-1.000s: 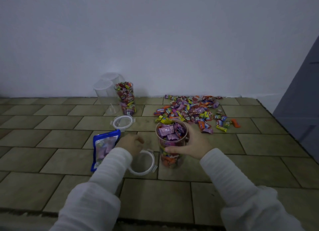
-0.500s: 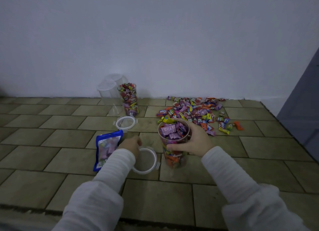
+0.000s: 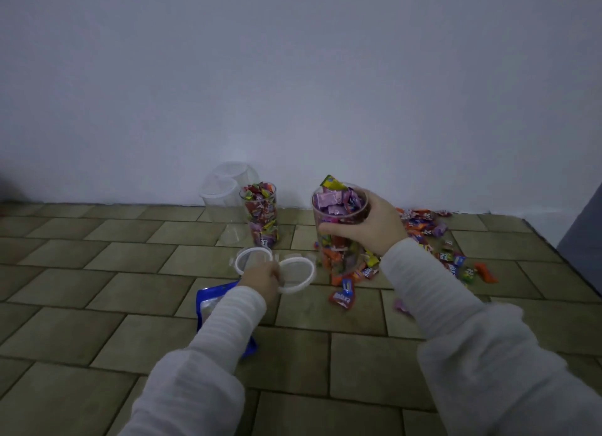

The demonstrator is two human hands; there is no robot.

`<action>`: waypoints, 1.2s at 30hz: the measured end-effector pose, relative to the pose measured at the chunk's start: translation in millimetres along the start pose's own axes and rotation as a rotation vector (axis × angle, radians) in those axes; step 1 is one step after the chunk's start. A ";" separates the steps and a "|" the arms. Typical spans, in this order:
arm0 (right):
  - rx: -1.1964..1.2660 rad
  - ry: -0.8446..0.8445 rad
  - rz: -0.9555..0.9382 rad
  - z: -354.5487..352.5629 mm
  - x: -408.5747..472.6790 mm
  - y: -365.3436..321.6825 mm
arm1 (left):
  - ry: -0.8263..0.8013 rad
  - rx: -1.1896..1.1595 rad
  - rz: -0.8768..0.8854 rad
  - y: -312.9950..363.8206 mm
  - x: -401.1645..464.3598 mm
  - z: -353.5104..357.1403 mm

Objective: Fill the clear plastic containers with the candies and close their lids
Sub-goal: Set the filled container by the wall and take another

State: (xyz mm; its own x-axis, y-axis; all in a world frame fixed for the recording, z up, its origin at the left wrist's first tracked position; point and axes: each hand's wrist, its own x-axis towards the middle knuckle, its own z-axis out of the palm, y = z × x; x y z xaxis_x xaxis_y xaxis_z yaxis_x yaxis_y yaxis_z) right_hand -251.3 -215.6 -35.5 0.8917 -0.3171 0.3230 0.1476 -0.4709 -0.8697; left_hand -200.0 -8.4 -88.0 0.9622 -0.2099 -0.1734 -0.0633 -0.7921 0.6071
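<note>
Candies fill two of the clear containers, and the rest lie in a loose pile (image 3: 433, 240) on the tiled floor (image 3: 97, 272) at the right, near the wall.

At far left, two empty containers (image 3: 224, 188) stand against the wall, with a filled container (image 3: 262, 217) just to their right, its top uncovered. Nearer, a blue packet (image 3: 211, 305) lies partly under the left sleeve. One lid (image 3: 253, 260) rests on the floor; a second lid (image 3: 298, 274) sits just right of it, pinched at its near-left rim by the left hand (image 3: 262, 281), fingers curled tight on the edge.

Right of that, the right hand (image 3: 378, 224) wraps the heaped container (image 3: 340, 227) around its upper wall, fingers spread wide about the rim and thumb at the near side. Whether its base touches the floor I cannot tell.

The risk, as I judge it: a yellow candy (image 3: 330, 182) sticks up above the rim, so the lid could seat crookedly or fail to latch, and pressing down might squeeze pieces out. Gripped high and heavily loaded, the container could also tilt and spill.
</note>
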 end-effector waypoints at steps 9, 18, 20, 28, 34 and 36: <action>-0.004 0.103 0.111 44.0 101.8 8.8 | -0.109 -0.285 -0.004 28.7 59.0 4.7; 0.052 0.143 0.195 76.4 165.6 32.1 | -0.039 0.016 0.212 27.8 112.1 10.8; 0.046 0.114 0.197 84.3 174.4 36.5 | -0.056 0.122 0.257 29.6 123.3 13.2; 0.061 0.051 0.232 113.2 203.0 61.6 | -0.168 0.352 0.280 42.4 161.9 27.0; 0.109 0.047 0.220 132.5 216.7 74.0 | -0.150 0.571 0.241 36.1 175.9 41.9; 0.102 0.047 0.218 137.8 219.8 79.1 | -0.163 0.610 0.224 35.7 179.0 42.8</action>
State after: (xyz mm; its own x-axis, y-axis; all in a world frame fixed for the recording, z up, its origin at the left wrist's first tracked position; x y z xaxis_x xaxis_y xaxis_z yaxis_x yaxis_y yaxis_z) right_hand 15.4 -209.2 -84.7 0.8865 -0.4415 0.1384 -0.0019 -0.3025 -0.9531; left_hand -41.4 -98.7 -130.6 0.8591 -0.4532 -0.2379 -0.4416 -0.8913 0.1030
